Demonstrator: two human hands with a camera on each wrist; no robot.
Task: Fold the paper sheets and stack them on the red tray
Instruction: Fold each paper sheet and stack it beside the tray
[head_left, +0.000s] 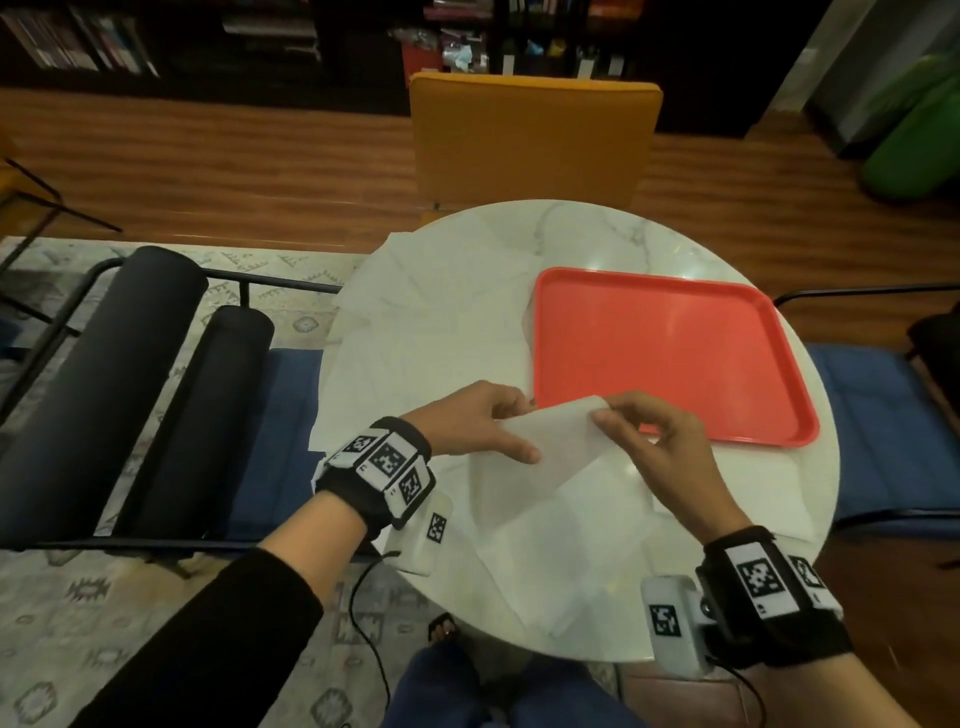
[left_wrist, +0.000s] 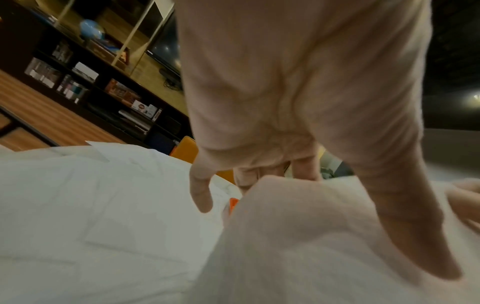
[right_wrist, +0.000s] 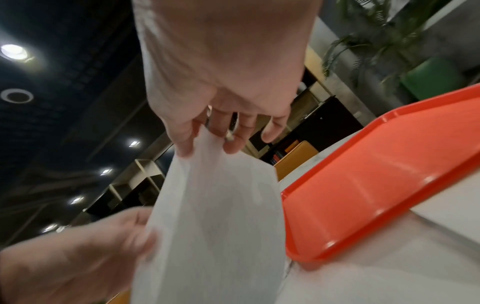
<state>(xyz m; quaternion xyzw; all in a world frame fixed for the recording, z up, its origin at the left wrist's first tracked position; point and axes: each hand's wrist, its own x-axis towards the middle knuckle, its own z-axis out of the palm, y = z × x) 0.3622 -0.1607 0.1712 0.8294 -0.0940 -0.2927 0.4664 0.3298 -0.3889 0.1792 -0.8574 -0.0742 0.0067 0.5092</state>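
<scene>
A white paper sheet (head_left: 556, 452) is lifted off the round marble table (head_left: 597, 234), its upper edge raised near the tray's front left corner. My left hand (head_left: 483, 426) holds its left edge, thumb on top (left_wrist: 405, 236) and fingers behind. My right hand (head_left: 644, 431) pinches the top right corner (right_wrist: 205, 142) between thumb and fingers. The red tray (head_left: 675, 353) lies on the right half of the table with nothing on it (right_wrist: 376, 185). Several more white sheets (head_left: 436, 322) lie spread on the table's left half (left_wrist: 91, 205).
An orange chair (head_left: 535, 140) stands at the table's far side. A black-framed chair with rolled cushions (head_left: 156, 389) is to the left, a blue-cushioned seat (head_left: 883, 431) to the right. More paper (head_left: 769, 499) lies in front of the tray.
</scene>
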